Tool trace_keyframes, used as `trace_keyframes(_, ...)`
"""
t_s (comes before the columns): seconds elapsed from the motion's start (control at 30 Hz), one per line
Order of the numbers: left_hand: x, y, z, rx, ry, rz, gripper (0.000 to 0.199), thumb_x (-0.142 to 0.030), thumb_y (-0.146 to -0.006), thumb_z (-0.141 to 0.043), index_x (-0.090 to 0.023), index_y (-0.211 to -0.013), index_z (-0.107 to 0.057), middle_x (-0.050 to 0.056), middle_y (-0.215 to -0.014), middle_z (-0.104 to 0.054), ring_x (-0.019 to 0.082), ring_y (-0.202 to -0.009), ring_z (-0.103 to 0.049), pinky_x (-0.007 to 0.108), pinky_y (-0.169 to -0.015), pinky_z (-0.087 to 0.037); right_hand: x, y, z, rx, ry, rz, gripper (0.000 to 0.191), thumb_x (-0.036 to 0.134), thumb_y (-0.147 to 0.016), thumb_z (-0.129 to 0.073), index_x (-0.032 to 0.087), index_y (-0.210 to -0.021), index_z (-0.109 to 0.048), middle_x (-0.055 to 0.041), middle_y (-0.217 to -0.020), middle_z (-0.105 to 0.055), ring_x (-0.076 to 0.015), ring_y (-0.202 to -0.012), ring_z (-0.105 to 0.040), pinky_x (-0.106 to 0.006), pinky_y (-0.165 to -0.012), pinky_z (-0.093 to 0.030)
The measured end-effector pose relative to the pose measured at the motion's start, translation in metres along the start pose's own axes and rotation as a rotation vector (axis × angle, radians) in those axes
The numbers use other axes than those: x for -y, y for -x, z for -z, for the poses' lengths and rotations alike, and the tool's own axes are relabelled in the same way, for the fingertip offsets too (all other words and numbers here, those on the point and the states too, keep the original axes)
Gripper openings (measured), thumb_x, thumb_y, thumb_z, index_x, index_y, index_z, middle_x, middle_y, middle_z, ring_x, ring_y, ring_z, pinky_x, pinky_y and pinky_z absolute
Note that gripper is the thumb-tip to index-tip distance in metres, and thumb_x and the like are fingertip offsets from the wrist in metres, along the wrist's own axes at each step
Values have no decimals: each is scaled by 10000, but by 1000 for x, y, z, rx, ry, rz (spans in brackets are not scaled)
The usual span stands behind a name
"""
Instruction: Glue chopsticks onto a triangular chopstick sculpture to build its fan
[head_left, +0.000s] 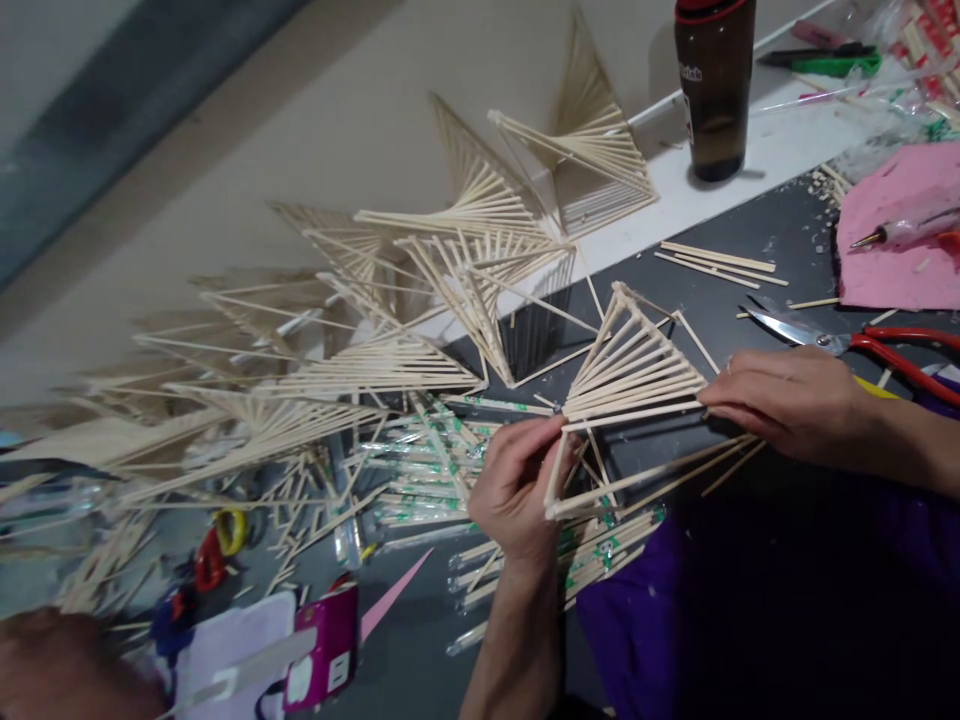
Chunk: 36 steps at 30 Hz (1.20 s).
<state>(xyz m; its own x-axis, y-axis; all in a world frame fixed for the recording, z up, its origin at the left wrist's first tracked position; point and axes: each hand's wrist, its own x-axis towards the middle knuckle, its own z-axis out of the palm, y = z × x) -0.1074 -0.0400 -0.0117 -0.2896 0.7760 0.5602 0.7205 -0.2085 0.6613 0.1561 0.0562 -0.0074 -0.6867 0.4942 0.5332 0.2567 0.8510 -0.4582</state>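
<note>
A framework of thin wooden sticks (637,370), with a fan of sticks meeting its lower edge, hangs over the dark table. My left hand (517,490) pinches its lower left corner, fingers closed. At the right end of the fan, my right hand (780,400) is closed on the stick ends, thumb and fingers together. Below the fan, more long sticks of the frame stretch between the two hands. Wrapped chopsticks (600,555) with green print lie beneath my left hand.
Several finished stick frames (480,200) stand along the wall. A dark bottle (716,90) stands at the back; red-handled pliers (847,342) and pink foam (900,250) with a glue gun tip lie right. Another person's hand (67,665) is at lower left, near scissors (210,560).
</note>
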Motion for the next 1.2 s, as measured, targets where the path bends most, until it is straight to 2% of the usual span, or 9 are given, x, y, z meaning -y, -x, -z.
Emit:
trace_keyframes(0.27,1,1,-1,-10,24,-31,192,-126,-771,-723,-240,-922,-757,-1,-808,-704,127,-749,-632,245,-639,-494,0,-1,2,60,-41,24,202,168,-970,-431,182,-896,-618,-12,-776,-618,-96,-666,-528,-214,-595,-359)
trace_keyframes(0.43,3,1,-1,-13,26,-30,225,-142,-766,-729,-246,-964,-749,-4,-818,-701,132,-732,-637,252,-610,-495,-1,-1,1,18,-35,49,160,140,-946,-466,186,-912,-615,-5,-757,-615,-98,-664,-541,-222,-580,-368)
trace_keyframes(0.6,1,0,0,-18,-26,-84,197,-134,-752,-742,-247,-912,-759,-5,-804,-705,135,-746,-634,267,-665,-494,-1,-1,-1,7,-11,47,155,134,-938,-484,196,-880,-614,-4,-757,-626,-97,-668,-564,-229,-576,-380)
trace_keyframes(0.9,-1,-2,-3,-22,8,-39,145,-172,-762,-724,-230,-891,-753,-3,-779,-696,137,-730,-626,273,-656,-488,-2,-1,-4,-57,-17,57,178,158,-947,-482,203,-892,-645,-3,-764,-659,-91,-673,-585,-221,-574,-395)
trace_keyframes(1.03,-4,-3,-4,-28,12,-6,93,-199,-751,-735,-214,-841,-748,8,-759,-686,148,-704,-625,286,-629,-490,-3,-2,-4,-37,10,53,155,214,-949,-511,189,-875,-646,-4,-749,-664,-88,-656,-589,-212,-574,-401)
trace_keyframes(1.2,-4,-4,-5,-22,50,-12,155,-158,-735,-749,-241,-865,-746,6,-767,-687,150,-714,-622,291,-628,-489,-4,0,-9,-78,-6,1,120,199,-919,-552,159,-855,-645,-20,-753,-665,-92,-646,-595,-201,-585,-430)
